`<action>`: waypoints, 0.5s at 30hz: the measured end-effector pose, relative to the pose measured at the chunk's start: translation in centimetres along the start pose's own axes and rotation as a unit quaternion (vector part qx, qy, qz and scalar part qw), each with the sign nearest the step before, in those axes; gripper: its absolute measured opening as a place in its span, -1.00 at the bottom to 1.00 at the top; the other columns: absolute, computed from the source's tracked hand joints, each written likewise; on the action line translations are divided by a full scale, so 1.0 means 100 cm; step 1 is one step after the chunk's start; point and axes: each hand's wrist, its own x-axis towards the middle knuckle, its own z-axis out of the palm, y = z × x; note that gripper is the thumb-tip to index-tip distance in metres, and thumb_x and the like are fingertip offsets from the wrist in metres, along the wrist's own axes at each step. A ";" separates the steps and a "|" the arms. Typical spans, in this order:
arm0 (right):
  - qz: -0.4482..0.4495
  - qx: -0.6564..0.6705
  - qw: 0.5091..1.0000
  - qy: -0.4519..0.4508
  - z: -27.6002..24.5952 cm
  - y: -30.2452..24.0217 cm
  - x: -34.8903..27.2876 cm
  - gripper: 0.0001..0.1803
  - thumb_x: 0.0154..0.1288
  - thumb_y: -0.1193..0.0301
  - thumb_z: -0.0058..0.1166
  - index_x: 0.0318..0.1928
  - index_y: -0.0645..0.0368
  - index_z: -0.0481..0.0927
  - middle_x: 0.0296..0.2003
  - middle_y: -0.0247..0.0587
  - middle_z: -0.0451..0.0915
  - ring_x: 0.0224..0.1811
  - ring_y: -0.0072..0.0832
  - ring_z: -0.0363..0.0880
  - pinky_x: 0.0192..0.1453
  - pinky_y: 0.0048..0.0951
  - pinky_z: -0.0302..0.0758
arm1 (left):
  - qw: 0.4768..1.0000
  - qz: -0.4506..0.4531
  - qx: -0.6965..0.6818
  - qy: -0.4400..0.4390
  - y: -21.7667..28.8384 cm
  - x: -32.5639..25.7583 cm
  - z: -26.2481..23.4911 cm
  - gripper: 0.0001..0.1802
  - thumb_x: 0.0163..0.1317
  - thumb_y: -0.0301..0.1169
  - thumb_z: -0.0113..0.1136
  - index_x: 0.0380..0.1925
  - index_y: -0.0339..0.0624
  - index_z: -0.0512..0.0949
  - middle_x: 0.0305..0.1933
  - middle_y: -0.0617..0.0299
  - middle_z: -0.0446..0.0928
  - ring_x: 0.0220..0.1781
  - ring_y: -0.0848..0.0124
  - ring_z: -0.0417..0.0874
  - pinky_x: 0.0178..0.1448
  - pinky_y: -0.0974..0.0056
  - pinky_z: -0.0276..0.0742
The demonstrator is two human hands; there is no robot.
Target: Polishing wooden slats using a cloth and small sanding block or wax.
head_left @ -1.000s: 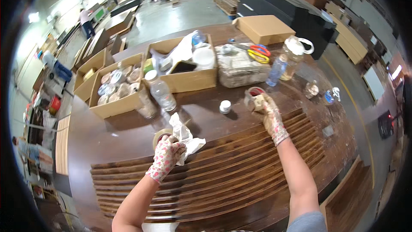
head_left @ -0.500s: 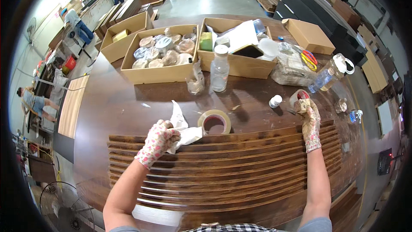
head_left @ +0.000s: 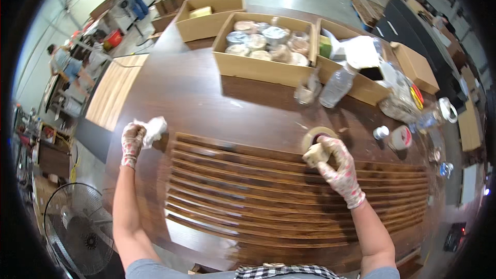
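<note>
My left hand (head_left: 133, 144), in a floral white glove, is closed on a crumpled white cloth (head_left: 155, 131). It hovers over or rests on the tabletop, left of a dark brown slatted wood panel (head_left: 289, 196); which of the two I cannot tell. In the same kind of glove, my right hand (head_left: 341, 170) pinches a small cream sponge-like block (head_left: 316, 156) between thumb and fingers. That block is above the panel's far edge and partly covers a roll of tan tape (head_left: 308, 138) lying behind it.
Along the far side stand cardboard boxes, one of round tubs (head_left: 258, 67). A clear bottle (head_left: 337, 88), a small white bottle (head_left: 381, 133) and a jar (head_left: 400, 138) stand at the right. A fan (head_left: 77, 227) is at lower left. Two people work beyond the table.
The view has swung left. My left hand has carried the white cloth left, off the panel. My right hand has moved left with the block, from beside the jar to the tape roll.
</note>
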 end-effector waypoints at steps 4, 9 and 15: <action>-0.104 -0.070 0.990 -0.059 0.098 -0.032 0.046 -0.43 0.09 0.44 0.26 0.16 0.25 0.49 0.03 0.06 0.54 0.11 -0.04 0.53 0.23 -0.15 0.47 | 0.951 -0.193 -0.201 0.133 -0.006 -0.043 -0.006 -0.86 0.38 -0.41 0.18 -0.23 -0.28 0.61 -0.33 0.35 0.60 -0.30 0.59 0.51 -0.20 0.42 0.46; -0.200 -0.080 0.974 -0.072 0.223 -0.057 0.099 -0.42 0.08 0.41 0.28 0.18 0.12 0.49 0.03 -0.03 0.53 0.06 -0.08 0.53 0.15 -0.15 0.49 | 0.908 -0.233 -0.311 0.158 0.007 -0.076 -0.018 -0.85 0.39 -0.38 0.18 -0.22 -0.25 0.61 -0.33 0.43 0.57 -0.31 0.66 0.48 -0.23 0.50 0.42; -0.214 -0.120 0.963 -0.109 0.297 -0.074 0.126 -0.45 0.09 0.38 0.31 0.13 0.11 0.51 -0.02 -0.04 0.54 0.01 -0.08 0.54 0.09 -0.14 0.51 | 0.904 -0.238 -0.331 0.128 0.023 -0.099 -0.030 -0.87 0.35 -0.42 0.23 -0.25 -0.27 0.59 -0.33 0.36 0.56 -0.32 0.63 0.47 -0.20 0.46 0.45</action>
